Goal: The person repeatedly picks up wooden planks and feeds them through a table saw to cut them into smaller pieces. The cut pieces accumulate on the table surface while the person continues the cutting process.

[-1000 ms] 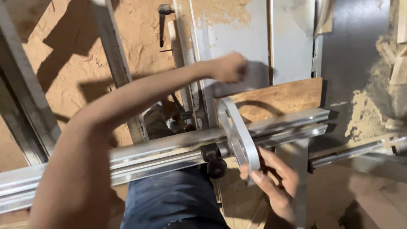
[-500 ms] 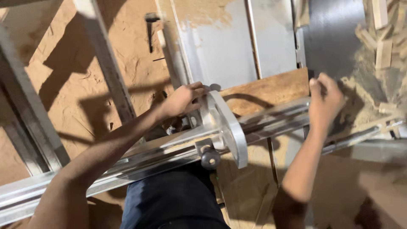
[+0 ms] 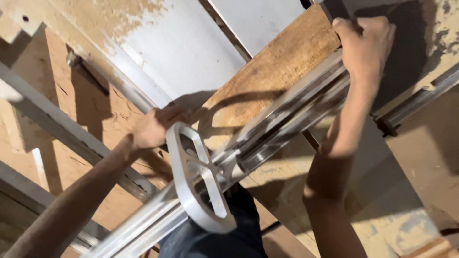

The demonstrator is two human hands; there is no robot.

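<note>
- Here the left hand point(image 3: 155, 128) is curled shut against the upper edge of the aluminium handle frame point(image 3: 198, 179), just beside the wooden board point(image 3: 270, 71).
- The right hand point(image 3: 366, 45) is clenched over the board's far end and the metal fence rail point(image 3: 287, 119).
- The rail lies across the board, the frame at its near end.
- Sawdust point(image 3: 95, 19) dusts the saw table point(image 3: 191, 48) beyond the board.

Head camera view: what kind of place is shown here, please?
Probably a woodworking shop, at a sliding table saw. Sawdust coats the grey machine table, a wooden board lies against an aluminium fence rail, and both hands, left and right, work there.
</note>
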